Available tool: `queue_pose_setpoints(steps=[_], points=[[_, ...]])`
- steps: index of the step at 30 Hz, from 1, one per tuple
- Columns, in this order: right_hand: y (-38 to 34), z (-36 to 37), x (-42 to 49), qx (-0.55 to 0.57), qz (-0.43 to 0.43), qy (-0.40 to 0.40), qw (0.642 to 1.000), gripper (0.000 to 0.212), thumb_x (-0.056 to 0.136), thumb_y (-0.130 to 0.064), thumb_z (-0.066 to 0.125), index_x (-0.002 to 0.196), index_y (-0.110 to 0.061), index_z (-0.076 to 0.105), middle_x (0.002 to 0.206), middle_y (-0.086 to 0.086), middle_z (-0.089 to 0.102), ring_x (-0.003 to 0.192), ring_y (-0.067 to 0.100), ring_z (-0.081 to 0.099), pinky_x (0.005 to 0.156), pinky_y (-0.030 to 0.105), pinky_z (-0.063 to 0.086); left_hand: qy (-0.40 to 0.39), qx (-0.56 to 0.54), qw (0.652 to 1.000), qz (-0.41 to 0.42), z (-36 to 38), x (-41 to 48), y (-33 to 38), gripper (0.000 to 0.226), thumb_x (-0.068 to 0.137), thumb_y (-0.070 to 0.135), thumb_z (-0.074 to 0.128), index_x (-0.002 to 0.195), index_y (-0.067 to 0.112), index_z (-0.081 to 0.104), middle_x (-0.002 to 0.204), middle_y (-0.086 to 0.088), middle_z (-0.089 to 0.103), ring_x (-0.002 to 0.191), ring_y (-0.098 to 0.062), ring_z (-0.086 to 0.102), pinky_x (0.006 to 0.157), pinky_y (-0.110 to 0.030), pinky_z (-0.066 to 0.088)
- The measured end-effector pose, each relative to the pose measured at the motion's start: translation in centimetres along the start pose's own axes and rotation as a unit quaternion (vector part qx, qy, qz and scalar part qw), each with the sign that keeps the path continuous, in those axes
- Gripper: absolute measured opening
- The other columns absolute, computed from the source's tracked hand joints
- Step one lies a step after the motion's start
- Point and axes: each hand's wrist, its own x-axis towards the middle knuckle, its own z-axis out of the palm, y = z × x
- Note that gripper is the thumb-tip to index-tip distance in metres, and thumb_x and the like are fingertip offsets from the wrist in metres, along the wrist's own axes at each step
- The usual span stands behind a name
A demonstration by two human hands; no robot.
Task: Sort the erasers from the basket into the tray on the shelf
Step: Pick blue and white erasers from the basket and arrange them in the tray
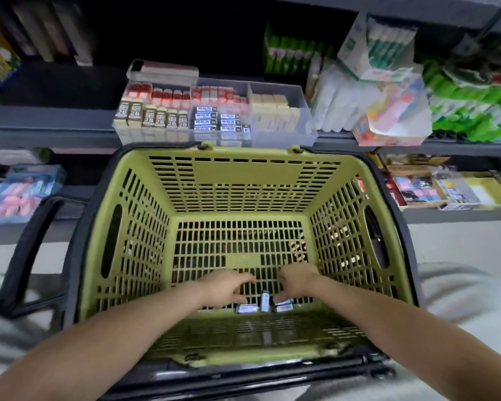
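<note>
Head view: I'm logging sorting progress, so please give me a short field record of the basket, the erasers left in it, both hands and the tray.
basket: green shopping basket, slotted walls, black handles folded down
erasers left: three blue-sleeved erasers on the basket floor by the near wall
left hand: fingers curled down at the leftmost eraser; grip unclear
right hand: fingers curled down at the rightmost eraser; grip unclear
tray: clear compartment tray on the grey shelf behind the basket
tray contents: sorted erasers in rows by type
</note>
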Motion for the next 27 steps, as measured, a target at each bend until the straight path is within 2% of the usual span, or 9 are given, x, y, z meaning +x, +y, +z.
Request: queue_pose_setpoints(steps=[3, 6, 9, 11, 13, 16, 20, 23, 27], points=[[0.0, 0.9, 0.4, 0.027, 0.004, -0.018, 0.999, 0.066, 0.068, -0.071, 0.062, 0.102, -0.015, 0.058, 0.093, -0.001, 0.06, 0.086, 0.015, 0.055, 0.073, 0.028, 0.046, -0.029, 0.042, 0.999, 0.001, 1.6, 0.9, -0.5, 0.072, 0.089, 0.031, 0.06, 0.149, 0.033, 0.02, 0.133, -0.01, 0.052, 0.118, -0.025, 0.052, 0.1, -0.039, 0.045], [-0.4, 1.5, 0.5, 0.075, 0.007, -0.03, 0.997, 0.075, 0.065, -0.067, 0.068, 0.116, -0.015, 0.054, 0.109, 0.0, 0.063, 0.096, 0.017, 0.058, 0.078, 0.029, 0.05, -0.028, 0.088, 0.995, 0.044, 2.2, 1.8, -0.1, 0.075, 0.088, 0.033, 0.061, 0.149, 0.038, 0.016, 0.136, -0.009, 0.048, 0.122, -0.027, 0.047, 0.103, -0.04, 0.041], [-0.9, 1.9, 0.5, 0.114, 0.023, -0.019, 0.993, 0.058, 0.069, -0.054, 0.074, 0.107, -0.016, 0.052, 0.092, -0.002, 0.059, 0.076, 0.013, 0.057, 0.055, 0.023, 0.046, -0.026, 0.118, 0.99, 0.075, 2.6, 2.8, 0.5, 0.071, 0.089, 0.028, 0.061, 0.148, 0.036, 0.023, 0.125, -0.008, 0.05, 0.112, -0.025, 0.05, 0.095, -0.034, 0.044], [-0.8, 1.6, 0.7, 0.164, 0.046, -0.025, 0.985, 0.053, 0.072, -0.044, 0.076, 0.109, -0.015, 0.051, 0.084, -0.001, 0.055, 0.066, 0.014, 0.06, 0.047, 0.024, 0.05, -0.028, 0.112, 0.99, 0.083, 2.5, 3.3, 0.5, 0.068, 0.09, 0.024, 0.061, 0.148, 0.033, 0.027, 0.119, -0.009, 0.051, 0.106, -0.024, 0.051, 0.091, -0.034, 0.043], [-0.4, 1.2, 0.9, 0.192, 0.061, -0.039, 0.979, 0.05, 0.074, -0.041, 0.075, 0.111, -0.013, 0.055, 0.089, 0.004, 0.061, 0.066, 0.018, 0.067, 0.049, 0.025, 0.054, -0.018, 0.102, 0.991, 0.089, 2.3, 3.8, 0.4, 0.065, 0.091, 0.026, 0.06, 0.148, 0.03, 0.029, 0.115, -0.01, 0.054, 0.104, -0.025, 0.053, 0.091, -0.035, 0.043], [-0.1, 0.7, 1.3, 0.215, 0.062, -0.063, 0.973, 0.054, 0.076, -0.036, 0.075, 0.119, -0.01, 0.055, 0.099, 0.009, 0.062, 0.064, 0.019, 0.068, 0.044, 0.023, 0.051, 0.011, 0.093, 0.991, 0.098, 2.2, 4.3, 0.1, 0.055, 0.093, 0.028, 0.057, 0.144, 0.026, 0.038, 0.116, -0.01, 0.058, 0.106, -0.025, 0.055, 0.092, -0.035, 0.045], [0.4, -0.4, 1.9, 0.247, 0.065, -0.064, 0.965, 0.06, 0.079, -0.027, 0.072, 0.131, -0.009, 0.048, 0.129, 0.013, 0.054, 0.073, 0.021, 0.07, 0.052, 0.023, 0.056, 0.032, 0.09, 0.992, 0.085, 1.8, 4.7, -0.5, 0.042, 0.094, 0.03, 0.056, 0.135, 0.022, 0.051, 0.116, -0.007, 0.057, 0.105, -0.023, 0.057, 0.087, -0.031, 0.047], [1.4, -1.3, 2.1, 0.292, 0.073, -0.035, 0.953, 0.062, 0.082, -0.021, 0.068, 0.136, -0.009, 0.041, 0.138, 0.016, 0.046, 0.076, 0.023, 0.07, 0.062, 0.026, 0.059, 0.021, 0.08, 0.995, 0.064, 2.0, 4.5, -0.6, 0.053, 0.092, 0.042, 0.055, 0.139, 0.022, 0.042, 0.121, -0.008, 0.055, 0.105, -0.023, 0.056, 0.088, -0.034, 0.048], [2.5, -2.9, 2.1, 0.357, 0.08, -0.003, 0.931, 0.056, 0.084, -0.022, 0.067, 0.132, -0.006, 0.044, 0.13, 0.02, 0.051, 0.077, 0.024, 0.071, 0.062, 0.028, 0.059, 0.051, 0.112, 0.992, 0.015, 3.4, 4.7, 1.0, 0.072, 0.081, 0.067, 0.052, 0.138, 0.026, 0.038, 0.123, -0.01, 0.05, 0.09, -0.02, 0.053, 0.066, -0.027, 0.045]])
